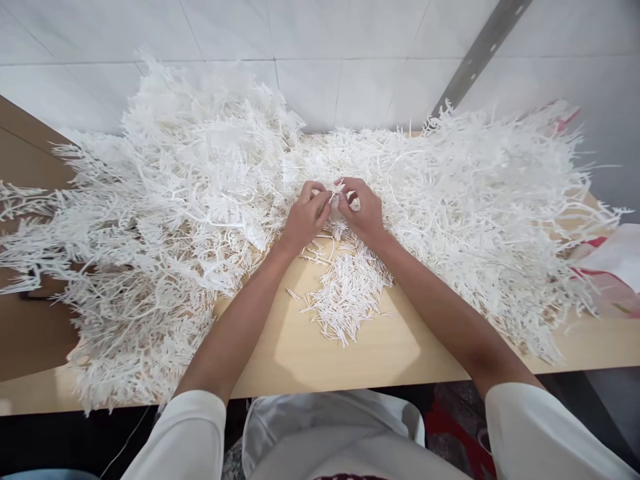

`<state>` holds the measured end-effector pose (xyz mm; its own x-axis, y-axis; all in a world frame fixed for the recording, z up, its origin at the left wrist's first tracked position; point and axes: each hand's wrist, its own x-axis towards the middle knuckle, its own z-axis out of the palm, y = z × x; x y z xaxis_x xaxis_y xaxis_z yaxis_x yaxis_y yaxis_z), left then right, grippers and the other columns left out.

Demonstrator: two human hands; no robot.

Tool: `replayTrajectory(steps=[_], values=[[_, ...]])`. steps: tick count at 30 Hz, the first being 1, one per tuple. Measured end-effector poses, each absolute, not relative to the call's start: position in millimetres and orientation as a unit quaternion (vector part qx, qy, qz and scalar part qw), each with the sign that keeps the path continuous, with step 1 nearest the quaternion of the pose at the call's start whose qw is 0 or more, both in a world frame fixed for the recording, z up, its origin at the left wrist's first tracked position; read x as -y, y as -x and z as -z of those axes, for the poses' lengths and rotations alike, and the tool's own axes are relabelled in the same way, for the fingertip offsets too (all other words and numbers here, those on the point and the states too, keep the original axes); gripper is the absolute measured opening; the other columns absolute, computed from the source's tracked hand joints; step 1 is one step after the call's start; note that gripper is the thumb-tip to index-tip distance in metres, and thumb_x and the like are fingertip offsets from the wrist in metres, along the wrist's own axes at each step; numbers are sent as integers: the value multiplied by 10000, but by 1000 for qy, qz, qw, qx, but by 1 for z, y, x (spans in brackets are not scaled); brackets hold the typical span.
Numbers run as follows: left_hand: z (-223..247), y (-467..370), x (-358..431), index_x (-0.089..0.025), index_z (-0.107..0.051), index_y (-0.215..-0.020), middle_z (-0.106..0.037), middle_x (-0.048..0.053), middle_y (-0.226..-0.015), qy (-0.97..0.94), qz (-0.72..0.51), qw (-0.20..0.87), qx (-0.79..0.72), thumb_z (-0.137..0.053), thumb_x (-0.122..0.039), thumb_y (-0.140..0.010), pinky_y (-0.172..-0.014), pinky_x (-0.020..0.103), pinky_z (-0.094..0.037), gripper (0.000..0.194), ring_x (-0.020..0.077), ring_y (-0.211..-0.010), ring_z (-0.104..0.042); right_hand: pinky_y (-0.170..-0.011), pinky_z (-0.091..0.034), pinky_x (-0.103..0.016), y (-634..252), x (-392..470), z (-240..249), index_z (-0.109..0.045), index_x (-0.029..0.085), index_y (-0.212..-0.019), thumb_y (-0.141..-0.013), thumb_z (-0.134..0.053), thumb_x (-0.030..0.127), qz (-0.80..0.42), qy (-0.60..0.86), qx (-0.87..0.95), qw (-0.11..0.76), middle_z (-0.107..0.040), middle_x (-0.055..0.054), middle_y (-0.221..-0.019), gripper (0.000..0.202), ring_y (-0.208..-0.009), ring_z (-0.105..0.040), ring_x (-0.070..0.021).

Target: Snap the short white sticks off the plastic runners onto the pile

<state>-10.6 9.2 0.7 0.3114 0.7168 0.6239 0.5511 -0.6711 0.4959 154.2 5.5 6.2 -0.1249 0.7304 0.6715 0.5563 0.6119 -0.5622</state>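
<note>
My left hand [309, 212] and my right hand [363, 208] meet over the middle of the table, fingertips pinched close together. Between them is a small white branched sprig [336, 193], which looks like plastic; both hands grip it. Just below the hands lies a small heap of short white sprig pieces [345, 293], with a few thin bare stems beside it. Large piles of white branching sprigs spread to the left [190, 180] and to the right [480, 213]. The part of the sprig inside my fingers is hidden.
The wooden table [300, 367] runs along a tiled wall [340, 40]. A cardboard box [30, 327] stands at the left, partly under the sprigs. At the right edge lies a white and red plastic bag [610, 273]. A metal post [480, 53] leans into view at the back.
</note>
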Motion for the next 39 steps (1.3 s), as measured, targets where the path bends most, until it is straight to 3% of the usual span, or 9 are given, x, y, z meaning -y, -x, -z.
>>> replayTrajectory(steps=[6, 12, 16, 20, 26, 30, 34, 36, 39], values=[[-4, 9, -7, -199, -560, -1000, -598, 22, -694, -773, -417, 116, -464, -295, -397, -1011, -622, 279, -428, 331, 132, -624, -555, -675, -521, -261, -155, -6, -8, -560, 244, -953, -932, -523, 404, -129, 444, 702, 542, -658, 17, -864, 166, -731, -632, -99], [-1, 8, -9, -194, -577, -1127, -706, 44, -909, -784, -398, 118, -462, -448, -297, -953, -700, 261, -447, 240, 128, -756, -628, -591, -491, -248, -155, -8, -9, -535, 234, -951, -873, -569, 524, -176, 451, 713, 508, -612, 34, -766, 303, -635, -582, -94], [-1, 9, -7, -199, -594, -1042, -691, 18, -841, -781, -386, 105, -479, -488, -275, -923, -678, 249, -431, 176, 122, -742, -623, -629, -474, -265, -156, -11, -8, -573, 231, -931, -903, -507, 571, -147, 462, 737, 470, -649, 9, -795, 348, -673, -581, -110], [-3, 9, -6, -202, -579, -1004, -645, -5, -748, -772, -379, 93, -502, -495, -274, -919, -640, 247, -408, 139, 108, -659, -585, -690, -445, -283, -158, -12, -8, -554, 223, -800, -968, -388, 546, -92, 452, 780, 424, -625, -1, -772, 400, -708, -560, -123], [-8, 4, 0, -195, -573, -965, -667, 24, -770, -796, -304, 83, -517, -498, -328, -937, -604, 251, -364, 156, 128, -670, -601, -567, -318, -278, -157, -4, -13, -331, 214, -633, -1003, -339, 437, -32, 432, 810, 395, -419, 30, -591, 432, -562, -398, -101], [-9, 5, 0, -188, -585, -959, -685, 48, -775, -810, -298, 79, -498, -472, -342, -958, -595, 250, -345, 191, 129, -658, -583, -521, -253, -289, -157, 1, -15, -254, 219, -620, -997, -349, 336, 15, 379, 825, 420, -319, 46, -543, 406, -502, -291, -90], [-7, 14, -7, -199, -593, -884, -600, 5, -614, -756, -354, 98, -541, -373, -407, -990, -565, 261, -329, 321, 119, -538, -497, -498, -223, -294, -157, 9, -16, -209, 222, -617, -982, -338, 301, 42, 337, 815, 470, -246, 50, -536, 395, -488, -225, -89], [-6, 17, -10, -199, -603, -914, -591, 4, -619, -733, -380, 100, -556, -334, -461, -993, -588, 269, -355, 383, 125, -545, -505, -510, -256, -285, -156, 10, -15, -248, 220, -614, -985, -348, 323, 35, 358, 794, 490, -271, 47, -548, 398, -500, -258, -88], [-3, 17, -10, -204, -620, -1026, -614, 1, -661, -761, -376, 121, -515, -340, -515, -979, -625, 268, -386, 421, 124, -576, -535, -578, -376, -276, -156, 5, -13, -465, 219, -740, -983, -389, 404, -33, 465, 721, 513, -478, 18, -690, 314, -591, -425, -99]])
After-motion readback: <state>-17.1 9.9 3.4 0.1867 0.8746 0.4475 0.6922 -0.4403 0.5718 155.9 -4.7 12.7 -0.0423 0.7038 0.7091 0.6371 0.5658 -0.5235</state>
